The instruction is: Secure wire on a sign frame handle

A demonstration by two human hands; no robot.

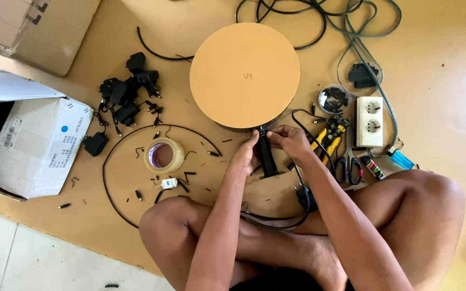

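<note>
A black cylindrical handle [268,156] sticks out from under a round tan disc [245,73] that lies flat on the floor in front of me. My left hand [245,155] is closed on the left side of the handle. My right hand [289,141] pinches its upper end, close to the disc's edge. A black cable [297,215] runs from the handle area down and loops over my crossed legs.
A tape roll [164,155] and several black power adapters [128,94] lie left, with an open white box [33,145]. Right are a white double socket [370,121], yellow pliers [330,137], scissors [351,167], a small dish of parts [334,98] and tangled cables [319,21].
</note>
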